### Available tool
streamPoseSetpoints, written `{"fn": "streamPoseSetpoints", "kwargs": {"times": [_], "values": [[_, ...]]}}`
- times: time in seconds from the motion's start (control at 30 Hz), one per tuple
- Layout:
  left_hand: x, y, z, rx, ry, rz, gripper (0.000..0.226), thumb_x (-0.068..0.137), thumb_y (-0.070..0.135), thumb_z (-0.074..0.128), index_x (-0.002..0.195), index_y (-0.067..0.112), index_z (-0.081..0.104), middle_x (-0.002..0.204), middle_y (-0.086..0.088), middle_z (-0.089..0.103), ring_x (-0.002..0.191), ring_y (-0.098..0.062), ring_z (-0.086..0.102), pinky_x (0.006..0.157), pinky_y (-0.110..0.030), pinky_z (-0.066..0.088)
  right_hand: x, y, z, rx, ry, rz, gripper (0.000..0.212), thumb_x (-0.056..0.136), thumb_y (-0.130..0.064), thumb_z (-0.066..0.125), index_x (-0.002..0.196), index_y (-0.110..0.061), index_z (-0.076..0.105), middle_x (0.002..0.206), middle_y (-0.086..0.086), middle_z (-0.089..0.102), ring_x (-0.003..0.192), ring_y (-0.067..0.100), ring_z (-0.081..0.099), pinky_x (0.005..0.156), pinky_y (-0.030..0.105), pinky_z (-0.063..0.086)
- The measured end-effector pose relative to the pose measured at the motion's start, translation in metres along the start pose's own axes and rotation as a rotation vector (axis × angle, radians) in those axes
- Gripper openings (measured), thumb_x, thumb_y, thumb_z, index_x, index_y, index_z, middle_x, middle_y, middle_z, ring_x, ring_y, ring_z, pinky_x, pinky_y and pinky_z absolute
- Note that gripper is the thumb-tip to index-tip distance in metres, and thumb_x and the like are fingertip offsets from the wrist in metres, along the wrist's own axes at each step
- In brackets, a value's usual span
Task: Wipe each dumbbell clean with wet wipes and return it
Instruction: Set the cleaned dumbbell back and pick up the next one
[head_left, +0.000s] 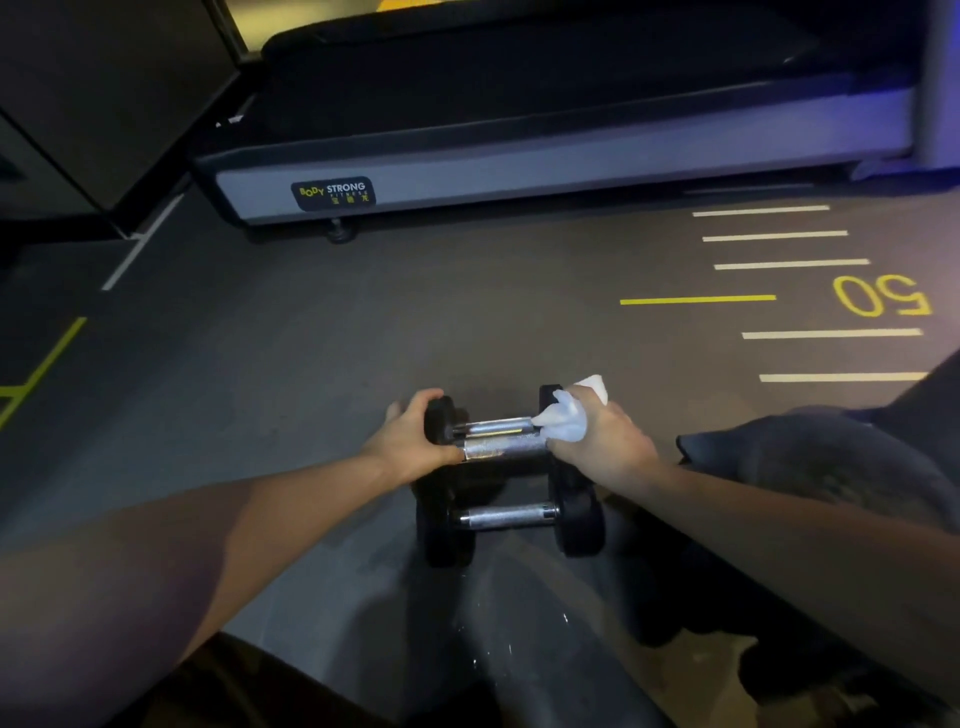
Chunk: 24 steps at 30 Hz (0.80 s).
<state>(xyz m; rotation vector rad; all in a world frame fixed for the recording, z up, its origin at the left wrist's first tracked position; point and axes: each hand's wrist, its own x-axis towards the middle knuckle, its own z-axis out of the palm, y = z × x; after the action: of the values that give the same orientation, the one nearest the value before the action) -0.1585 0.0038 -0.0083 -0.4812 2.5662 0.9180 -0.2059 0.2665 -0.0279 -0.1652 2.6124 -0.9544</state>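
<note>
Black dumbbells with chrome handles sit close together on the dark gym floor in front of me. My left hand (415, 436) grips the left end of the middle dumbbell (501, 447). At the right end of its handle my right hand (602, 441) presses a white wet wipe (569, 418). Just behind it lies a far dumbbell (493, 425), mostly hidden by my hands. The near dumbbell (509, 517) lies untouched, closest to me.
A treadmill base (519, 176) with a BODY STRONG label spans the floor ahead. White and yellow floor lines and a yellow "50" (880, 296) lie to the right. My knees and dark shorts fill the lower right and bottom.
</note>
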Motion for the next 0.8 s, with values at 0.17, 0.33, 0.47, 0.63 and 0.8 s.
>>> {"fn": "streamPoseSetpoints", "kwargs": {"times": [0.17,0.33,0.47,0.63,0.8], "values": [[-0.011,0.025,-0.007,0.031,0.077,0.104,0.104,0.074,0.036,0.083,0.155,0.044,0.017,0.168,0.000,-0.007,0.154,-0.027,0.012,0.123,-0.036,0.022,-0.018,-0.009,-0.018,-0.028,0.071,-0.089,0.055,0.082,-0.042,0.064,0.132,-0.046,0.040,0.120,0.000,0.049,0.105,0.025,0.054,0.087,0.036,0.045],[-0.028,0.062,-0.013,-0.005,0.079,0.310,0.098,0.077,0.034,0.082,0.153,0.048,0.021,0.167,0.004,0.000,0.153,-0.023,0.015,0.121,-0.036,0.024,-0.045,-0.021,-0.050,-0.009,0.141,-0.167,0.056,0.079,-0.046,0.061,0.130,-0.049,0.038,0.127,-0.005,0.052,0.110,0.021,0.054,0.091,0.038,0.048],[-0.044,0.097,-0.010,-0.032,0.048,0.489,0.096,0.078,0.032,0.082,0.153,0.046,0.023,0.165,0.005,0.008,0.152,-0.018,0.019,0.115,-0.026,0.021,-0.075,-0.021,-0.090,-0.028,0.230,-0.216,0.059,0.079,-0.046,0.064,0.130,-0.052,0.035,0.132,-0.007,0.051,0.114,0.021,0.054,0.093,0.038,0.047],[-0.071,0.153,0.010,-0.037,0.021,0.683,0.092,0.080,0.028,0.082,0.153,0.040,0.028,0.162,-0.001,0.017,0.149,-0.013,0.022,0.117,-0.021,0.017,-0.127,0.012,-0.157,-0.027,0.385,-0.212,0.058,0.076,-0.049,0.065,0.128,-0.049,0.039,0.137,-0.012,0.053,0.117,0.020,0.058,0.096,0.040,0.049],[-0.105,0.211,0.049,-0.064,-0.036,0.858,0.086,0.077,0.034,0.078,0.151,0.032,0.034,0.157,-0.003,0.028,0.147,-0.013,0.027,0.120,-0.024,0.019,-0.186,0.066,-0.206,-0.023,0.502,-0.094,0.060,0.074,-0.050,0.069,0.128,-0.047,0.042,0.129,-0.006,0.059,0.111,0.022,0.061,0.093,0.040,0.050]]}}
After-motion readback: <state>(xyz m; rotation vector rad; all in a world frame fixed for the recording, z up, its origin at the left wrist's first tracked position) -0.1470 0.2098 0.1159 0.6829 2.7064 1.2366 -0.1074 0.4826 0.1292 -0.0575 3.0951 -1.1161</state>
